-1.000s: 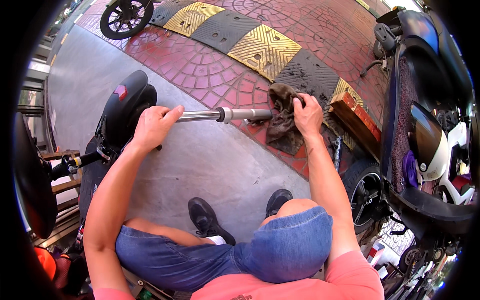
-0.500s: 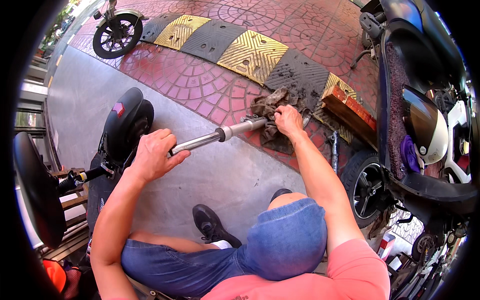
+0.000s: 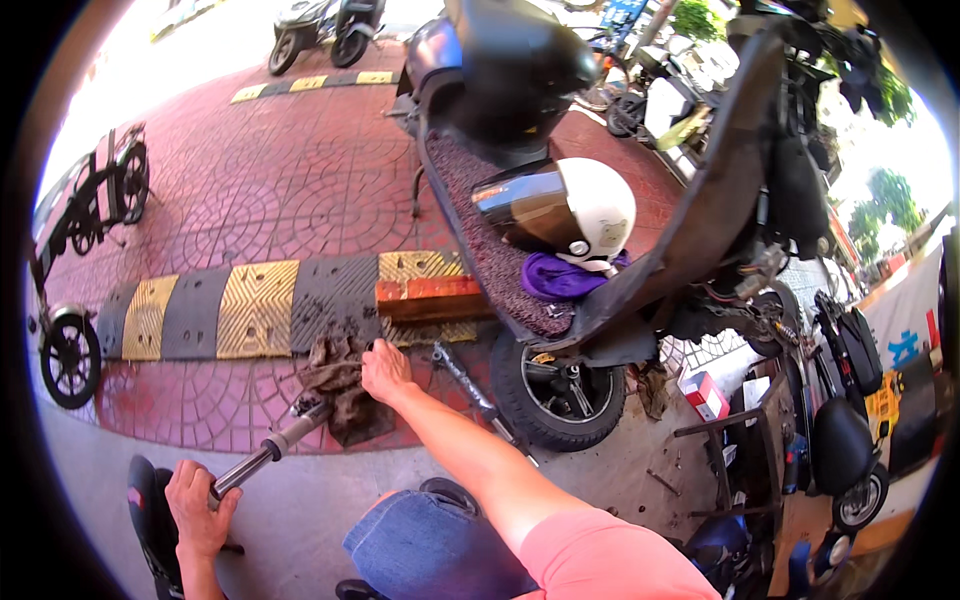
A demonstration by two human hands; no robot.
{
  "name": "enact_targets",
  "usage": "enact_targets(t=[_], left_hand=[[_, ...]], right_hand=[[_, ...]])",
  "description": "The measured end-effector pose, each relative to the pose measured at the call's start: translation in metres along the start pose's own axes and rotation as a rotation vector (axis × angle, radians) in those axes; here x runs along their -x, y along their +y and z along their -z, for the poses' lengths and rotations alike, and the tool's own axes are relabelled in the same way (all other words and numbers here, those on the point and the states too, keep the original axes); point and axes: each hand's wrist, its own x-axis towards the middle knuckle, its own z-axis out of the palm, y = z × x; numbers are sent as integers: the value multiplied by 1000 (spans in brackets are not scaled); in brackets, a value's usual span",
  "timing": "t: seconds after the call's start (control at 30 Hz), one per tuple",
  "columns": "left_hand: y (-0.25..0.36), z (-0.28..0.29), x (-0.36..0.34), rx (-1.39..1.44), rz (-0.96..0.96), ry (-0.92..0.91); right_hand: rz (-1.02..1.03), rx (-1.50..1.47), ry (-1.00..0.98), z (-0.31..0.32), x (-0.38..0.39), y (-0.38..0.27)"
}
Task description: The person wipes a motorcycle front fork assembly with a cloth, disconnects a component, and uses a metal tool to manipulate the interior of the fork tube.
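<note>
My left hand grips the lower end of a grey metal tube that points up and to the right, low on the left. My right hand rests on a dirty brown rag lying on the red paving by the tube's far tip; whether its fingers pinch the cloth I cannot tell. A second metal rod lies on the ground just right of that hand, beside a scooter's front wheel. My blue-jeaned knee is at the bottom.
A dark scooter with a white helmet and purple cloth on its footboard stands ahead. A yellow-and-black speed bump and a red block lie behind the rag. Other bikes stand left and right; a black seat is near my left hand.
The view has swung to the right, bringing the scooter to the centre. My right hand stays on the rag at the tube's end; my left hand keeps its grip on the tube.
</note>
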Motion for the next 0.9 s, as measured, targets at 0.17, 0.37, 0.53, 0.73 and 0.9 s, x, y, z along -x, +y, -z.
enact_targets(t=[0.17, 0.37, 0.53, 0.73, 0.9], left_hand=[[37, -12, -85, 182, -76, 166], [88, -27, -165, 181, -274, 233], [85, -9, -171, 193, -156, 278], [108, 17, -144, 219, -103, 201], [77, -4, -129, 161, -91, 28]], right_hand=[[44, -118, 121, 83, 85, 22], [-85, -60, -156, 98, 160, 47], [-236, -66, -322, 120, 173, 59], [-148, 27, -176, 100, 183, 60], [20, 228, -269, 66, 144, 40]])
